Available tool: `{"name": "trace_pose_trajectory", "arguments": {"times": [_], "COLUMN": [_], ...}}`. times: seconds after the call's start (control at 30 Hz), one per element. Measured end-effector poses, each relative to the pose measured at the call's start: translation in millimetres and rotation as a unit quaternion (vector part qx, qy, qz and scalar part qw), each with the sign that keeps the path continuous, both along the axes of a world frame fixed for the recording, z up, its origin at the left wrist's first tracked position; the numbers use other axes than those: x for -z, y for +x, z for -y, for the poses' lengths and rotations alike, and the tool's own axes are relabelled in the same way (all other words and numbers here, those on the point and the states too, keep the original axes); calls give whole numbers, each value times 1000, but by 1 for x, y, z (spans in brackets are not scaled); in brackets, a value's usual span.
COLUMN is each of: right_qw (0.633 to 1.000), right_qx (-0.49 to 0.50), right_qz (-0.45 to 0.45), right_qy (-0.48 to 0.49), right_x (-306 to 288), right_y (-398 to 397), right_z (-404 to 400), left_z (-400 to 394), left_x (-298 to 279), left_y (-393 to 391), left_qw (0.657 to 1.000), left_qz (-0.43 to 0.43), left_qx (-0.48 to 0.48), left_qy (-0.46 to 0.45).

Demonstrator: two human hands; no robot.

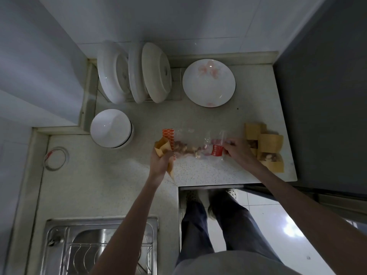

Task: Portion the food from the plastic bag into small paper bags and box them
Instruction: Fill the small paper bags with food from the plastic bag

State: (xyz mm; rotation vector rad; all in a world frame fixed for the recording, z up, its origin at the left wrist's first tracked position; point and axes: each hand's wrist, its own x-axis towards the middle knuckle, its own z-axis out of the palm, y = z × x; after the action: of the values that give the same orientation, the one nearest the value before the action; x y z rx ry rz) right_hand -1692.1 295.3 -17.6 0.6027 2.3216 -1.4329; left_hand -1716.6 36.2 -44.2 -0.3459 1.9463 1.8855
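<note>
- Plastic bag [196,143] of food is laid flat on the table [119,175], its long axis running left to right between the two hands; a red-patterned end is at the left and a red label near the right.
- The left hand [159,161] is closed as a grip around a small paper bag [163,150], whose open mouth is tilted up and toward the left end of the plastic bag, just beside it.
- The right hand [237,150] is set on the right end of the plastic bag with fingers curled over the film; a pinch is judged likely, though the fingertips are too blurred for certainty.
- The food pieces [185,148] are gathered in the middle of the plastic bag, nearer the paper bag's mouth than the right hand.
- The coming move is judged to turn on this line-up: food to the right of the held paper bag, so pieces would be passed leftward along the bag's long axis.
- Filled paper bags [266,147] are stacked at the right edge of the table, just beyond the right hand.
- No box is seen.
</note>
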Motion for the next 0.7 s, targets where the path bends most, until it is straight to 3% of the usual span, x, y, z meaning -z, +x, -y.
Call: {"name": "trace_pose_trajectory", "arguments": {"times": [0.2,0.33,0.53,0.7], "right_qw": [995,995,998,997], "right_qx": [-60,-56,-43,45], "right_qz": [-12,-6,3,4], "right_qy": [84,83,50,-66], "right_x": [4,11,20,26], "right_y": [-10,-13,-22,-31], "right_z": [5,10,21,22], "left_z": [0,0,-6,-4], "left_x": [5,9,10,11], "left_y": [-3,-7,-11,-14], "left_qw": [999,999,998,997], "left_qz": [-25,-33,-35,-45], "left_qx": [2,1,1,4], "left_qy": [25,32,44,64]}}
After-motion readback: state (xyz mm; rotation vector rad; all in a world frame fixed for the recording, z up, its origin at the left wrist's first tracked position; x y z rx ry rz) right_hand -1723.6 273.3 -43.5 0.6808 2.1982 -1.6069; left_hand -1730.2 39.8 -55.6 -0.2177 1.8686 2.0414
